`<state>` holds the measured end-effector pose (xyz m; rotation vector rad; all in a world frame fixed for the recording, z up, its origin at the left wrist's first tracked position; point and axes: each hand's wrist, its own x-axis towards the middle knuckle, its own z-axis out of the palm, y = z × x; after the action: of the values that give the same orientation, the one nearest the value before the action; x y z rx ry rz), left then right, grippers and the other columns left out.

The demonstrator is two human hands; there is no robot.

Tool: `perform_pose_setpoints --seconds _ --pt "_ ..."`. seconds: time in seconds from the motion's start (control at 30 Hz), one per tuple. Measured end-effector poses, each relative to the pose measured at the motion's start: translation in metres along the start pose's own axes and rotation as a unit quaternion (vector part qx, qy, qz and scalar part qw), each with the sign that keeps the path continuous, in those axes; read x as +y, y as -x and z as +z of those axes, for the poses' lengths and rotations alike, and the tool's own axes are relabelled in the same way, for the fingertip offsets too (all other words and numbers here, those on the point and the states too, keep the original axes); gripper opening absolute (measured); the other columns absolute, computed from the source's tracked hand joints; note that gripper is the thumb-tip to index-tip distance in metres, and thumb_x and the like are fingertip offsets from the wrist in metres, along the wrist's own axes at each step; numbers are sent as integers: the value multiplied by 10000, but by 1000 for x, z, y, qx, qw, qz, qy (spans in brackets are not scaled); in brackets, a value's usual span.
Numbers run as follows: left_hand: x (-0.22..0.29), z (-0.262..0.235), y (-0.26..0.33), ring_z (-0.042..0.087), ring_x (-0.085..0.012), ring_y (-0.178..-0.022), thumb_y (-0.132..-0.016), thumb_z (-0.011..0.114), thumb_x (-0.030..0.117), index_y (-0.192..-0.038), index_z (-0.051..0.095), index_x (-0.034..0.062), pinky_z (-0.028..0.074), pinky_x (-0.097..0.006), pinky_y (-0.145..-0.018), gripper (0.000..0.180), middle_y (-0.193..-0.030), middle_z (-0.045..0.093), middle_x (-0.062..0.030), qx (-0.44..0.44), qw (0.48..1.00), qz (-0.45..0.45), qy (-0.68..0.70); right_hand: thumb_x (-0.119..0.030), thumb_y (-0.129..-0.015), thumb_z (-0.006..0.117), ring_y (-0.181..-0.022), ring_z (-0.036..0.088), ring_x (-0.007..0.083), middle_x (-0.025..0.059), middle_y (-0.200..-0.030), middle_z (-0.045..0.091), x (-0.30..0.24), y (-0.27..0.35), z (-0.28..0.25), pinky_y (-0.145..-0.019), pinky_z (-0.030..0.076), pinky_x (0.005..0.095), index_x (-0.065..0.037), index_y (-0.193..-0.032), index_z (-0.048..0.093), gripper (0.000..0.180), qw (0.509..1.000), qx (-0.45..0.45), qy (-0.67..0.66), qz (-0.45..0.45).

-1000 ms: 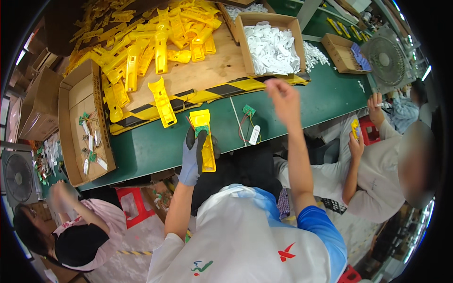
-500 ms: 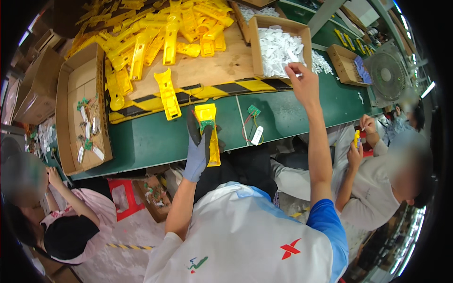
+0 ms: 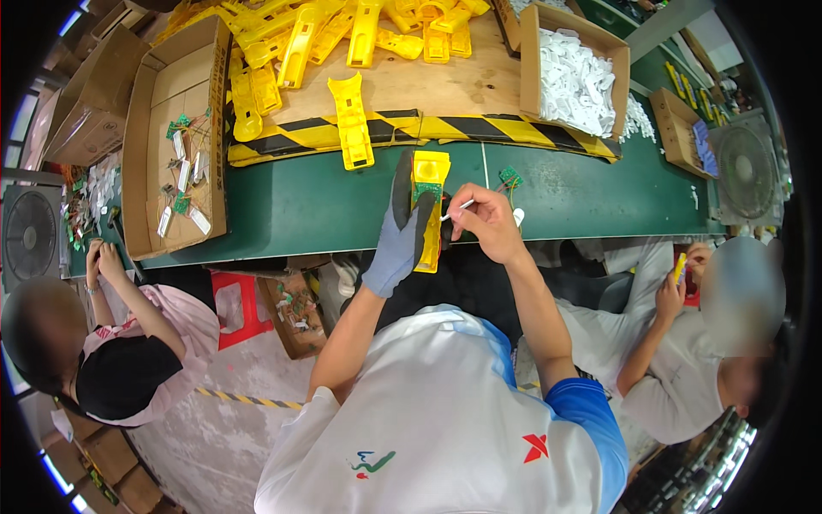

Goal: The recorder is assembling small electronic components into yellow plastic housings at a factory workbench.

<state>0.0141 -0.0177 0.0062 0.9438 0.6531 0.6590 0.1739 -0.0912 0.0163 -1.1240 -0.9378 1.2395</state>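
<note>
My left hand (image 3: 398, 244), in a grey and black glove, is closed round a long yellow plastic shell (image 3: 431, 164) that stands lengthwise over the bench edge. A small green circuit board (image 3: 425, 192) lies in the shell, partly covered by the gloved thumb. Close to the shell's right side, my bare right hand (image 3: 490, 224) pinches a small white plastic piece (image 3: 458, 211), its tip pointing at the shell. Just beyond that hand a second green board (image 3: 510, 177) with wires rests on the bench, a white block (image 3: 518, 216) partly hidden beside it.
Yellow shells (image 3: 300, 43) are heaped on a wooden board edged with striped tape (image 3: 479, 128). A carton of white pieces (image 3: 572, 77) stands at its right. At left, a cardboard box (image 3: 141, 171) holds wired boards. Co-workers sit on both sides of the green bench (image 3: 291, 193).
My right hand has come back from the carton of white pieces to the yellow shell, bringing a white piece. My left hand still holds the shell. The whole view has shifted.
</note>
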Motion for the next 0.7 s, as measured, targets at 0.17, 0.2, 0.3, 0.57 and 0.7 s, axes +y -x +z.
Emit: perform_pose_setpoints --seconds 0.17,0.2,0.3,0.57,0.7 --pt "-6 1 0 593 -118 -748 -1001 511 161 -1470 348 130 528 -270 -599 497 -1062 592 -85 14 984 129 -122 -76 -892 656 -711 582 83 21 -861 588 0 -2 4 -648 518 239 -16 -928 593 95 998 5 50 42" --pt "-11 -1 -1 593 -118 -748 -1001 511 161 -1470 348 130 528 -270 -599 497 -1062 592 -85 15 984 128 -121 -76 -892 656 -711 582 83 21 -861 588 0 -2 4 -648 518 239 -16 -928 593 95 998 5 50 44" --pt "-14 -2 -2 584 -117 -661 -996 511 175 -1415 408 102 496 -264 -567 438 -962 605 -92 35 980 120 -155 -49 -878 663 -778 579 80 19 -904 581 1 -3 2 -675 523 239 -19 -986 575 143 997 22 62 46" --pt "-9 6 4 645 -217 -830 -972 537 163 -1332 472 57 522 -350 -730 381 -1005 649 -126 55 979 86 -174 -6 -883 653 -927 631 124 71 -1036 622 0 3 16 -800 540 264 33 -1263 566 392 993 92 66 21" --pt "-22 3 -1 648 -297 -912 -956 539 144 -1309 479 41 514 -380 -782 372 -1061 633 -179 75 934 225 -267 8 -901 623 -969 654 156 123 -1099 649 -12 10 28 -833 547 286 51 -1316 532 428 984 102 147 0"
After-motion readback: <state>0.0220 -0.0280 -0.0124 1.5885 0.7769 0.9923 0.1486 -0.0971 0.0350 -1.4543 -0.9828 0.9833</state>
